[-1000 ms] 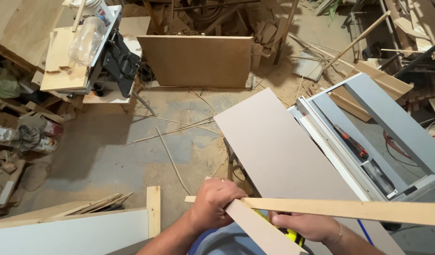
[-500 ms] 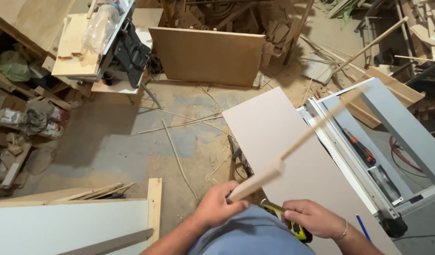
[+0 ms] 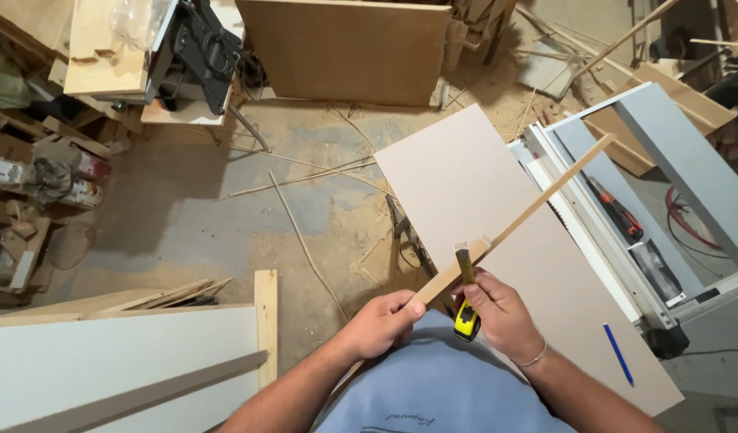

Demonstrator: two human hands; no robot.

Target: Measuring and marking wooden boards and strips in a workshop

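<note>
My left hand (image 3: 379,324) grips the near end of a long thin wooden strip (image 3: 537,204) that points up and to the right over a large grey board (image 3: 497,216). My right hand (image 3: 503,314) holds a yellow and black tape measure (image 3: 466,321), with its short pulled-out tape laid across the strip's width near my fingers. Both hands are close together just above my blue shirt. The grey board lies on a table saw (image 3: 665,184) to the right.
A blue pen (image 3: 617,354) lies on the grey board's near right. A white panel (image 3: 104,361) with a wooden edge sits at lower left. A brown board (image 3: 345,48) leans at the back. Sawdust and thin offcuts cover the floor (image 3: 224,216). Clutter lines the left.
The strip swung from lying level across the view to pointing up and right. My right hand brought the tape measure up and set its tape against the strip.
</note>
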